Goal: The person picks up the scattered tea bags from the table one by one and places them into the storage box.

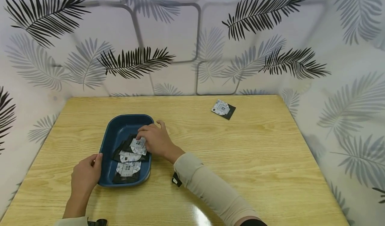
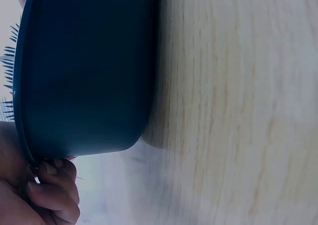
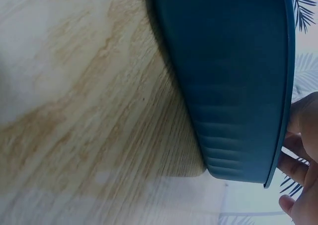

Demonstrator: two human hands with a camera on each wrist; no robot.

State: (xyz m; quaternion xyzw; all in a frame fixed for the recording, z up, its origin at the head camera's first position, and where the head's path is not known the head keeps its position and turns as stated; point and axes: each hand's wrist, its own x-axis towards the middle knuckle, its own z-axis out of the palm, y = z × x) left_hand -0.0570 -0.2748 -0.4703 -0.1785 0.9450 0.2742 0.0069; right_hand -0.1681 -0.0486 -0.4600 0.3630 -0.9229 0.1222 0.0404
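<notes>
A dark blue plastic tub (image 1: 121, 129) stands at the left of the table. Inside, several flat black packets with white patterned labels (image 1: 127, 170) overlap one another. My left hand (image 1: 86, 173) pinches the tub's left rim between thumb and fingers; the left wrist view shows its bent fingers (image 2: 57, 190) just under the lip. Over the right rim reaches my right hand (image 1: 156, 139), its bent fingers gripping the uppermost packet (image 1: 139, 145). In the right wrist view the tub's outer wall (image 3: 233, 86) hides that packet.
Another black and white packet (image 1: 223, 109) lies near the table's back edge, right of centre. The wood-grain table (image 1: 240, 159) meets a leaf-patterned wall covering (image 1: 180, 38) at the back. My right forearm (image 1: 210, 189) crosses the table's front middle.
</notes>
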